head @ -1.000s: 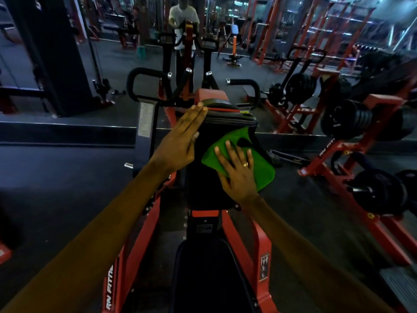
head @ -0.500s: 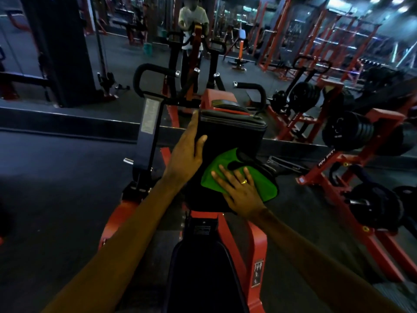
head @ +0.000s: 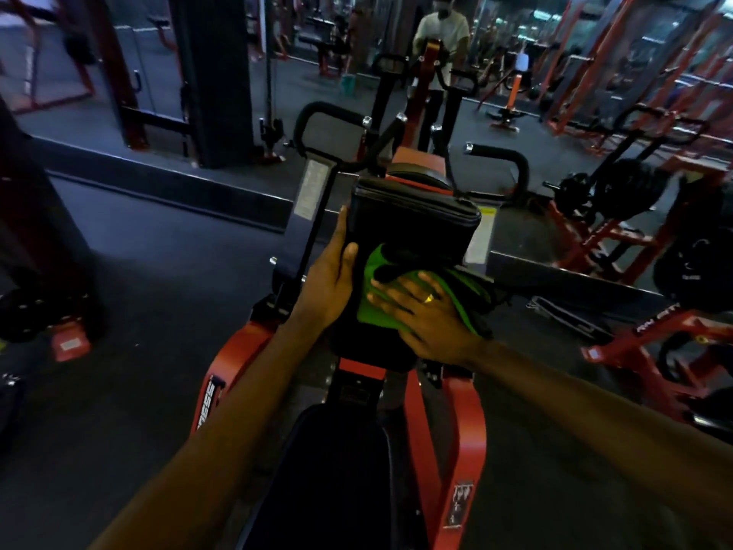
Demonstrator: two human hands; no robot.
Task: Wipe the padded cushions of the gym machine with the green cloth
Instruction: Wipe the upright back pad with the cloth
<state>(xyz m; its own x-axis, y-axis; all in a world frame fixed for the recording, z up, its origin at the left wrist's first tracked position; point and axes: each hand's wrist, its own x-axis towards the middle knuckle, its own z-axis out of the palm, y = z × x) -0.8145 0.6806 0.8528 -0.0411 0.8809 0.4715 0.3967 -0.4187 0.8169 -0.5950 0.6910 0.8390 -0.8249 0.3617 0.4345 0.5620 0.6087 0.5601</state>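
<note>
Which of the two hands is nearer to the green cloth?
Right. The right hand lies flat on the green cloth; the left hand grips the cushion beside it.

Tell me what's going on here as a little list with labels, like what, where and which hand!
place: a gym
pad: black, upright, on a red frame
cloth: green, lying against the pad's front
right hand: fingers spread, presses the cloth on the pad
left hand: holds the pad's left edge, thumb in front
seat: black, below the pad, no hand on it
</note>
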